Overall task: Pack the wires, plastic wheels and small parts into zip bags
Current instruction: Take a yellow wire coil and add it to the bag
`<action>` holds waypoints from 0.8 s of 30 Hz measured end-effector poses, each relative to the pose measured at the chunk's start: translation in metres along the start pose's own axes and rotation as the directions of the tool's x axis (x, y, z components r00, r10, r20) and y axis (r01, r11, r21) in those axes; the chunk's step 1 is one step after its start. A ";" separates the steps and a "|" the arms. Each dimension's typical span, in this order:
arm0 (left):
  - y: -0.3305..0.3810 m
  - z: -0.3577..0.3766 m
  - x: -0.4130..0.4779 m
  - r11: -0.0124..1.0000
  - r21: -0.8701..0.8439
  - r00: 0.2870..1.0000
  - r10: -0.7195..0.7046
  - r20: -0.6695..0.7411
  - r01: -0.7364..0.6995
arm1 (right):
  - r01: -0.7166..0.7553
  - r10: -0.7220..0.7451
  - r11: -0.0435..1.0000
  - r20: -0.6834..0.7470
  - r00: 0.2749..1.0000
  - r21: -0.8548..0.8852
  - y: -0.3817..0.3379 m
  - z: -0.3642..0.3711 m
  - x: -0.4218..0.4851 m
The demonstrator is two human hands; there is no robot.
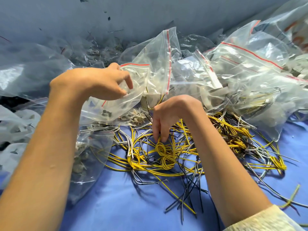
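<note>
Bare left forearm (41,155) fills the btm left of the frame, nearest the lens. Right forearm (225,164) runs up from btm right, w/ a cream knitted sleeve (260,220) at the corner. Bright blue cloth (125,205) covers the lower half under everything; a pale grey-blue wall (133,14) spans the top. Heap of clear zip bags w/ red seal strips (250,67) piles up from centre to upper right, some holding wires and grey bits, contents mostly blurred. Loose tangle of yellow, black and grey wires (183,164) sprawls on the cloth, centre to right, reaching the heap's front edge. Clear bag of grey small parts (86,155) lies at lower left, beside the left forearm. Open clear zip bag w/ red strip (150,77) is raised at centre, mouth spread, a thin wire or two visible inside. Left hand (93,82) grips its mouth edge, thumb and fingers curled round the plastic. Right hand (171,112) hangs just below that bag, wrist bent, fingers pointing down, tips pinching the top of a knotted yellow wire coil (160,148) in the tangle. Scatter of pale small parts (135,116) sits on the cloth btw. the two hands, under the raised bag.
</note>
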State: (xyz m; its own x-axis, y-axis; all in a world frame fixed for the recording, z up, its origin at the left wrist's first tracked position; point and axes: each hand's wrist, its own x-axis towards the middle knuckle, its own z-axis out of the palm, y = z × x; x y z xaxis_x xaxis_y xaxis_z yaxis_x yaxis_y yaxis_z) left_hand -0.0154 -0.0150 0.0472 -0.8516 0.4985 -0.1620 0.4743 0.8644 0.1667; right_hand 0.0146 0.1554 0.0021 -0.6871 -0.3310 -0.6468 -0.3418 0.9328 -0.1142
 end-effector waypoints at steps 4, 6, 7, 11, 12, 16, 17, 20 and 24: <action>0.000 -0.003 0.000 1.000 -0.019 0.999 0.023 -0.033 -0.023 | 0.028 -0.021 0.999 -0.212 0.977 0.031 0.004 -0.004 -0.010; 0.001 -0.006 -0.001 0.998 -0.044 0.995 0.050 -0.081 -0.054 | 0.092 -0.042 0.990 -0.398 0.916 0.107 0.010 -0.010 -0.021; 0.002 -0.008 -0.002 0.995 -0.076 0.994 0.059 -0.095 -0.066 | 0.136 -0.042 0.977 -0.484 0.874 0.161 0.013 -0.013 -0.027; 0.016 -0.014 -0.012 0.962 -0.254 0.993 0.080 -0.088 -0.100 | 0.345 -0.025 0.897 -0.749 0.662 0.275 0.018 -0.020 -0.045; 0.019 -0.015 -0.015 0.958 -0.270 0.993 0.073 -0.093 -0.096 | 0.358 -0.009 0.890 -0.774 0.633 0.283 0.019 -0.021 -0.046; 0.024 -0.017 -0.018 0.978 -0.180 0.991 0.083 -0.105 -0.101 | 0.350 -0.013 0.908 -0.817 0.577 0.232 0.015 -0.022 -0.042; 0.023 -0.017 -0.018 0.982 -0.150 0.990 0.101 -0.102 -0.116 | 0.370 -0.018 0.900 -0.827 0.562 0.232 0.013 -0.023 -0.041; 0.021 -0.015 -0.014 0.978 -0.128 0.979 0.148 -0.139 -0.166 | 0.471 0.008 0.828 -0.846 0.532 0.304 0.006 -0.025 -0.042; 0.018 -0.014 -0.014 0.953 -0.235 0.978 0.162 -0.128 -0.189 | 0.539 0.040 0.744 -0.831 0.555 0.395 -0.002 -0.025 -0.042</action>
State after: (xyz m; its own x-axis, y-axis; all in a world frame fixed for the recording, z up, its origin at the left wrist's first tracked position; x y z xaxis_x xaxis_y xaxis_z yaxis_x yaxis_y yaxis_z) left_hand 0.0021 -0.0071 0.0657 -0.7849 0.6196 -0.0068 0.5605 0.7146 0.4185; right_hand 0.0276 0.1640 0.0484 -0.9276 -0.2647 0.2635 -0.3710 0.5718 -0.7317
